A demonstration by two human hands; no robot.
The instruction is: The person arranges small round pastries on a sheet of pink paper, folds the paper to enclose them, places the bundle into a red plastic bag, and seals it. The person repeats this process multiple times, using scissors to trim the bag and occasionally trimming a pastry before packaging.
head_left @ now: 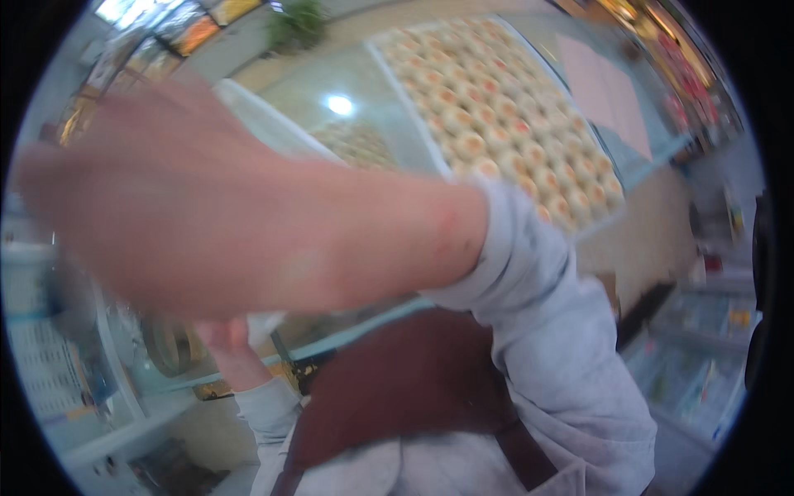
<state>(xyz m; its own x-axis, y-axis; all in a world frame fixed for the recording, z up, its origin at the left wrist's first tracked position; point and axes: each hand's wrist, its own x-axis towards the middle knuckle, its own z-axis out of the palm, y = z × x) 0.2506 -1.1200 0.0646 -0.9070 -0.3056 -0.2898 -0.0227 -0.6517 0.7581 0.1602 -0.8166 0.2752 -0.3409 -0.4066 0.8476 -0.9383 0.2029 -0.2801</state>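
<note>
Frankly, your right hand (153, 198) is too blurred, up close, to tell how open it is or whether it holds anything. Below it, your left hand (223, 335) looks partly curled, just left of a white thing (265, 325); whether it grips that is unclear. To the right hand's right, past the forearm, pastries (505, 108) sit in rows on the surface (318, 83). Best move that arm gently, its cuff (506, 236) clear of them, your sightline open.
</note>
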